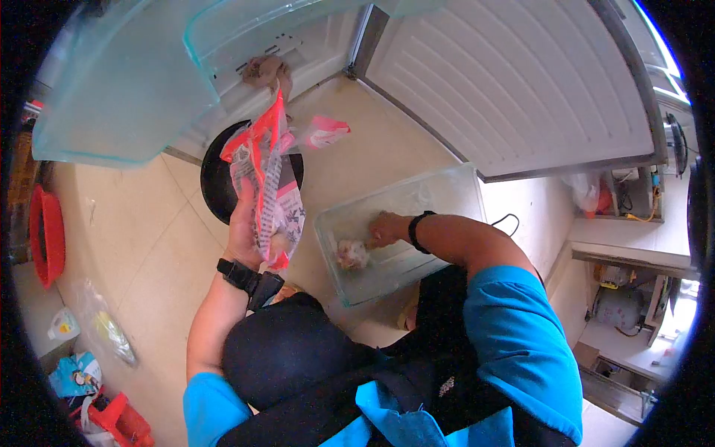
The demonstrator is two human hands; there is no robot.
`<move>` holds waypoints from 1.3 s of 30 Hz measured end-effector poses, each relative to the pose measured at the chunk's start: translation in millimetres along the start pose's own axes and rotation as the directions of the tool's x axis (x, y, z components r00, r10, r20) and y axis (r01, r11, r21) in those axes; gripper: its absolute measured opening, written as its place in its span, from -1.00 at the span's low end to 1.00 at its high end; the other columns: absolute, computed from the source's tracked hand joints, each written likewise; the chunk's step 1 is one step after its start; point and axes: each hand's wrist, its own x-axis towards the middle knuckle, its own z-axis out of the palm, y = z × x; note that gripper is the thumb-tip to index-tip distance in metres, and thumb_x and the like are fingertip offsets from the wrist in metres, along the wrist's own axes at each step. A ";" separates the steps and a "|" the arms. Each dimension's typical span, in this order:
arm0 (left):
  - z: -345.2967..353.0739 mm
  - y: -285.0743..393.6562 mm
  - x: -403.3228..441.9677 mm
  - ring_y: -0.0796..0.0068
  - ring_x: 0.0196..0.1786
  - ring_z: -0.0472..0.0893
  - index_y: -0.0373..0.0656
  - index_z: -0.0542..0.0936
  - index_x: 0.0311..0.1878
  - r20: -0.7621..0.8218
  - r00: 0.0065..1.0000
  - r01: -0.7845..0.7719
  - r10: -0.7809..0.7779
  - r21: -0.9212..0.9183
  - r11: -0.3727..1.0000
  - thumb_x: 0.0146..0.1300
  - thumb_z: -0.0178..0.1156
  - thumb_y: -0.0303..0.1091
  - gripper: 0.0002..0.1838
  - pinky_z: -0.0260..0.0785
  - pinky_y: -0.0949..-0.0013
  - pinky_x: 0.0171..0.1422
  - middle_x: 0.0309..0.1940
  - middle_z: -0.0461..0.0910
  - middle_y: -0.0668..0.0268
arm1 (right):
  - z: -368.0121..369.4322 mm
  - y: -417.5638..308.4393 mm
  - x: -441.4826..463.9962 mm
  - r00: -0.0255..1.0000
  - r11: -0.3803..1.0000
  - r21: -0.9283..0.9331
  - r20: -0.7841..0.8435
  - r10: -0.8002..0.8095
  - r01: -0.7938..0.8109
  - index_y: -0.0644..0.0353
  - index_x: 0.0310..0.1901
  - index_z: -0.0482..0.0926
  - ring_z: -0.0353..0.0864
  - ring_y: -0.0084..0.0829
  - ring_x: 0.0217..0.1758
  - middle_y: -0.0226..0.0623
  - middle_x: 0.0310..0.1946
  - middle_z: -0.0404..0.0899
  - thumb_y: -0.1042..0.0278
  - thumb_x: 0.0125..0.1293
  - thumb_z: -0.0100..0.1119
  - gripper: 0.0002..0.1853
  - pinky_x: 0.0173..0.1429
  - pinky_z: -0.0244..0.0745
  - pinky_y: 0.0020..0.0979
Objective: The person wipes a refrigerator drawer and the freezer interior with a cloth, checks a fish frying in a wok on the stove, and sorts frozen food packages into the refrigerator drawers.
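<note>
My left hand (243, 231) is wrapped around a red, pink and white printed plastic bag (269, 186), held upright above a black round basin (214, 179) on the floor. My right hand (387, 229) reaches down into a clear plastic drawer (439, 249) with its fingers closed. Right beside those fingers lies a whitish-pink lump (352, 255), perhaps wrapped in plastic. Whether the fingers grip it, I cannot tell.
An open fridge door (514, 82) spreads across the upper right. Translucent drawers (119, 97) jut out at the upper left, near a brown bundle (266, 71). On the left stand a red basin (47, 237) and a clear plastic bag (108, 324).
</note>
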 end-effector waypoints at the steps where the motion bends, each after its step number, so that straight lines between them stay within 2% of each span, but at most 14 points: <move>1: -1.2 0.9 0.8 0.33 0.04 0.57 -0.07 0.36 0.28 0.023 0.999 0.045 -0.044 -0.042 0.998 0.40 -0.05 0.10 -0.45 0.45 0.23 0.09 0.08 0.53 0.31 | -1.7 -9.0 -14.7 0.981 0.994 0.100 -0.194 -0.015 0.035 0.09 -0.22 0.61 0.64 -0.18 -0.36 -0.30 -0.61 0.59 -0.02 0.11 0.19 -0.64 -0.16 0.53 -0.17; 6: 13.3 -4.7 0.4 0.34 0.06 0.56 -0.07 0.36 0.28 0.012 0.999 -0.047 0.046 0.060 0.997 0.40 -0.05 0.10 -0.45 0.45 0.23 0.11 0.08 0.53 0.32 | 31.5 -5.9 13.3 0.755 0.941 -0.102 -0.573 -0.320 0.321 0.10 -0.12 0.56 0.55 -0.02 -0.12 -0.13 -0.34 0.61 0.07 0.12 0.24 -0.64 -0.02 0.47 -0.07; 8: 28.1 -6.8 1.0 0.35 0.06 0.56 -0.06 0.36 0.28 0.038 0.997 -0.070 0.067 0.101 0.992 0.40 -0.06 0.10 -0.45 0.45 0.24 0.12 0.08 0.53 0.32 | 18.8 -17.9 9.9 0.932 0.985 -0.075 -0.319 -0.172 0.156 0.09 -0.08 0.54 0.45 0.11 -0.04 -0.06 -0.19 0.57 0.09 0.12 0.24 -0.63 0.06 0.41 -0.03; 11: 32.3 -9.6 1.7 0.34 0.02 0.58 -0.05 0.38 0.27 -0.023 0.979 -0.194 0.200 0.154 0.969 0.40 -0.08 0.13 -0.44 0.48 0.25 0.04 0.05 0.55 0.31 | 15.2 -28.0 3.6 0.957 0.993 0.115 -0.288 0.014 0.020 0.13 -0.12 0.55 0.47 0.05 -0.03 -0.08 -0.21 0.59 0.14 0.11 0.24 -0.65 0.06 0.40 -0.04; 15: 23.0 -8.9 4.7 0.33 -0.02 0.59 -0.02 0.38 0.26 -0.055 0.992 -0.109 0.114 0.095 0.990 0.36 -0.10 0.23 -0.39 0.50 0.25 -0.05 0.03 0.56 0.30 | 18.3 0.2 24.4 0.892 0.935 -0.169 -0.286 -0.349 0.312 0.17 -0.15 0.54 0.56 -0.18 -0.18 -0.15 -0.31 0.60 0.14 0.13 0.24 -0.66 -0.12 0.47 -0.17; 17: 29.2 -10.4 4.4 0.33 -0.04 0.60 -0.01 0.38 0.26 -0.028 0.988 -0.151 0.155 0.109 0.983 0.34 -0.11 0.27 -0.37 0.51 0.25 -0.10 0.02 0.57 0.30 | -41.6 -27.6 -33.6 0.972 0.918 0.392 0.231 -0.040 -0.055 0.18 -0.19 0.52 0.54 -0.43 -0.42 -0.30 -0.46 0.56 0.11 0.16 0.24 -0.67 -0.32 0.45 -0.35; 21: 22.9 -9.7 2.8 0.30 -0.01 0.59 -0.01 0.38 0.26 0.008 0.999 -0.051 0.051 0.062 0.997 0.31 -0.17 0.34 -0.31 0.50 0.20 -0.08 0.04 0.56 0.29 | -99.3 -48.1 -88.1 0.928 0.944 0.330 0.342 -0.147 0.028 0.12 -0.40 0.50 0.49 -0.44 -0.49 -0.36 -0.55 0.51 0.18 0.17 0.21 -0.80 -0.43 0.48 -0.37; 23: 16.1 -10.9 5.3 0.28 0.00 0.58 -0.02 0.38 0.26 0.036 0.998 -0.051 0.051 0.008 0.999 0.29 -0.18 0.37 -0.28 0.50 0.17 -0.07 0.04 0.55 0.28 | -147.4 -77.3 -150.7 0.982 0.754 0.638 -0.015 -0.188 0.154 0.17 -0.21 0.50 0.45 -0.55 -0.53 -0.44 -0.56 0.47 0.13 0.20 0.25 -0.71 -0.43 0.39 -0.43; 26: 17.6 -14.1 5.9 0.22 0.16 0.50 -0.04 0.32 0.31 0.081 0.995 0.047 -0.054 0.086 0.995 0.25 -0.18 0.41 -0.20 0.43 0.07 0.13 0.16 0.48 0.23 | -186.1 -98.5 -189.2 0.931 0.714 0.614 -0.330 -0.156 0.338 0.17 -0.18 0.50 0.47 -0.52 -0.49 -0.37 -0.50 0.51 0.17 0.20 0.26 -0.71 -0.39 0.41 -0.41; 28: 38.2 -20.7 7.5 0.18 0.30 0.39 -0.07 0.24 0.38 -0.006 0.998 0.057 -0.057 0.172 0.983 0.21 -0.20 0.46 -0.12 0.26 -0.01 0.33 0.28 0.37 0.19 | -202.9 -115.0 -200.0 0.587 0.835 0.186 -0.787 -0.189 0.518 0.17 -0.15 0.49 0.50 -0.48 -0.43 -0.27 -0.44 0.52 0.21 0.19 0.27 -0.71 -0.30 0.43 -0.40; 29: 38.1 -20.8 9.3 0.19 0.39 0.28 -0.09 0.17 0.42 0.099 0.989 0.095 -0.110 0.149 0.984 0.21 -0.23 0.46 -0.08 0.08 -0.02 0.46 0.36 0.27 0.17 | -202.2 -118.8 -193.1 0.586 0.837 0.180 -0.788 -0.192 0.516 0.17 -0.15 0.49 0.50 -0.48 -0.43 -0.27 -0.44 0.52 0.21 0.19 0.27 -0.71 -0.30 0.43 -0.40; 31: 40.4 -23.4 9.4 0.19 0.39 0.28 -0.08 0.17 0.42 0.122 0.987 0.089 -0.107 0.144 0.986 0.21 -0.24 0.47 -0.07 0.08 -0.02 0.46 0.36 0.28 0.18 | -193.4 -126.3 -171.5 0.273 0.926 -0.218 -0.912 -0.305 0.307 0.14 -0.14 0.50 0.50 -0.42 -0.42 -0.20 -0.42 0.52 0.24 0.18 0.27 -0.73 -0.25 0.44 -0.40; 34: 44.8 -24.0 5.7 0.19 0.36 0.32 -0.08 0.16 0.43 0.096 0.988 0.104 -0.118 0.139 0.985 0.20 -0.29 0.50 -0.05 0.12 0.01 0.44 0.35 0.29 0.18 | -188.1 -135.0 -158.0 0.221 0.889 -0.199 -0.925 -0.310 0.412 0.16 -0.16 0.49 0.52 -0.45 -0.34 -0.25 -0.40 0.53 0.25 0.19 0.26 -0.74 -0.20 0.45 -0.38; 39: 37.1 -23.7 3.2 0.18 0.39 0.28 -0.08 0.16 0.42 0.068 0.983 0.159 -0.169 0.135 0.978 0.21 -0.29 0.48 -0.07 0.11 -0.02 0.45 0.35 0.28 0.17 | -177.1 -138.0 -166.0 0.697 0.538 0.573 -0.716 -0.037 0.618 0.19 -0.20 0.45 0.53 -0.53 -0.20 -0.37 -0.30 0.55 0.22 0.22 0.25 -0.73 -0.19 0.44 -0.42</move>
